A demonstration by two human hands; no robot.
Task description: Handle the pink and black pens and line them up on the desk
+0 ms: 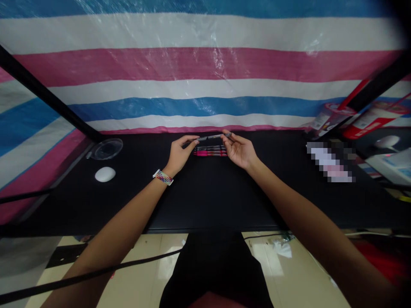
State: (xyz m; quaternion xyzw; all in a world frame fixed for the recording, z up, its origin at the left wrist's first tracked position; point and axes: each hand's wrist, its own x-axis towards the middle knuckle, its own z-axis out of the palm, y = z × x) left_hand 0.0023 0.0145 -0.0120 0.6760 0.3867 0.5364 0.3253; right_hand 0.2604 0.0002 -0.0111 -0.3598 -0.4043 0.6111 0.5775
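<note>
Both of my hands hold one dark pen [210, 137] level between them, just above the black tabletop. My left hand [181, 153] pinches its left end between thumb and fingers. At the other end, the fingers of my right hand [239, 149] are closed on it. Directly below, several pens [210, 151] lie side by side on the table, some dark and the nearest one pink. My right fingers cover the right ends of these pens. A colourful woven band is on my left wrist.
A white rounded object [105, 174] and a clear plastic lid [107, 149] lie on the black table [205, 196] at left. A drink cup [330, 119] with a red straw stands at the back right, near a blurred-out item [330, 162]. Striped sheeting hangs behind.
</note>
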